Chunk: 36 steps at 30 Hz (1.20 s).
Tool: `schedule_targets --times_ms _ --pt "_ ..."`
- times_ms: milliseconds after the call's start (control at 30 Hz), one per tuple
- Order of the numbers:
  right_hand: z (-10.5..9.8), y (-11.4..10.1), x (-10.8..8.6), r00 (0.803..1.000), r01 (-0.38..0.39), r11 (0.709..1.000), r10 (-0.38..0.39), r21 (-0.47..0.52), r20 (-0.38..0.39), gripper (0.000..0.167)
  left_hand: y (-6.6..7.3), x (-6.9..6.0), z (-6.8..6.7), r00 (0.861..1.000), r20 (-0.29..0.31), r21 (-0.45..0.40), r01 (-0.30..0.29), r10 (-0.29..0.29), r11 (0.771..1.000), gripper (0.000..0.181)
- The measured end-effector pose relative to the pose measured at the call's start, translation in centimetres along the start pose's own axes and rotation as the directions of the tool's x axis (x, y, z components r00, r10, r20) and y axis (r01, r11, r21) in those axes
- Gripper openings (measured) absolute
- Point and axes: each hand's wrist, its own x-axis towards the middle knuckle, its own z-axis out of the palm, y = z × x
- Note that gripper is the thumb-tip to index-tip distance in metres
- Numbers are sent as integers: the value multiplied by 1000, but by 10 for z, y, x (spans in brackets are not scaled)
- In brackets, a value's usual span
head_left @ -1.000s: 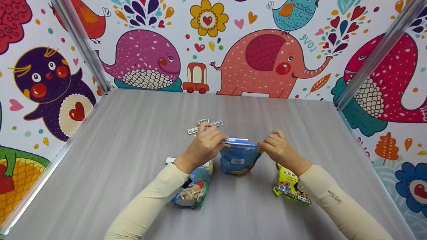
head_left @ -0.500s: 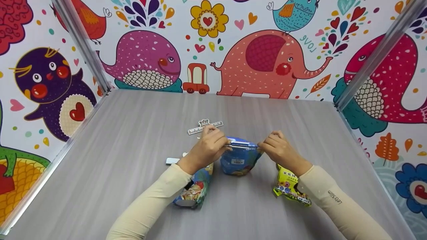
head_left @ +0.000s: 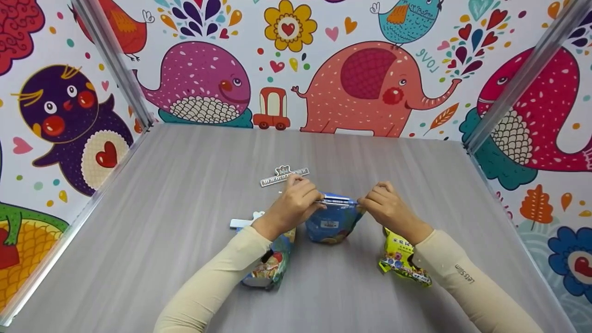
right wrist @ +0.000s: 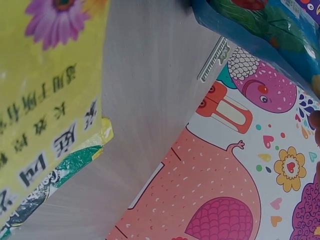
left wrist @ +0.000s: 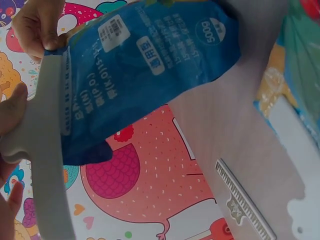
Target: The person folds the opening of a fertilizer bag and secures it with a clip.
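A blue bag marked 500g (head_left: 330, 224) stands upright in the middle of the table. My left hand (head_left: 298, 201) holds a white bag clip (left wrist: 47, 140), whose long bar lies across the bag's top edge in the left wrist view. Whether the clip's jaws grip the bag cannot be made out. At the opposite top corner, my right hand (head_left: 391, 208) pinches the bag's edge. Partly under my left forearm lies a second blue bag (head_left: 277, 263) with a white clip (head_left: 239, 223) at its top. A yellow bag (head_left: 397, 254) lies beside my right forearm, partly covered by it.
Behind the left hand, a clip with a piano-key pattern (head_left: 284, 176) lies flat on the grey table (head_left: 199, 185). Printed cartoon walls (head_left: 277, 64) and metal posts (head_left: 111, 60) border the table at the back and sides.
My left hand has moved a little right and nearer along the bag's top edge, bringing the clip closer to the right hand. The right hand stays at its corner.
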Motion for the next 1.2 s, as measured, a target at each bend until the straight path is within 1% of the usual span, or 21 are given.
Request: schedule_targets --times_ms 133,300,467,567,700,833,1100,1200 --pt "0 0 -1 1000 4 1000 -4 7 3 10 0 1 4 1000 0 -16 9 -9 1000 20" --pt "1 1 -3 1000 13 1000 -13 9 -18 18 1 1 8 1000 3 -17 11 -11 1000 22" --pt "0 0 -3 999 21 1000 -21 10 -27 26 2 3 10 1000 7 -38 14 -14 999 21" --pt "-1 0 -3 999 29 1000 -29 -4 -25 28 2 4 11 1000 2 -42 9 -9 999 21" --pt "-2 2 -3 998 33 999 -34 -30 -46 30 2 5 13 1000 -8 -39 -1 1 999 22" --pt "-4 3 -6 998 13 999 -15 -29 -57 34 3 6 14 1000 -7 -46 -2 1 999 21" --pt "-6 1 -13 996 -85 995 85 -45 -9 40 6 10 18 1000 -2 -30 -12 12 999 21" --pt "-6 0 -14 995 -98 994 98 -54 -5 42 6 11 20 1000 -2 -34 -16 16 999 21"
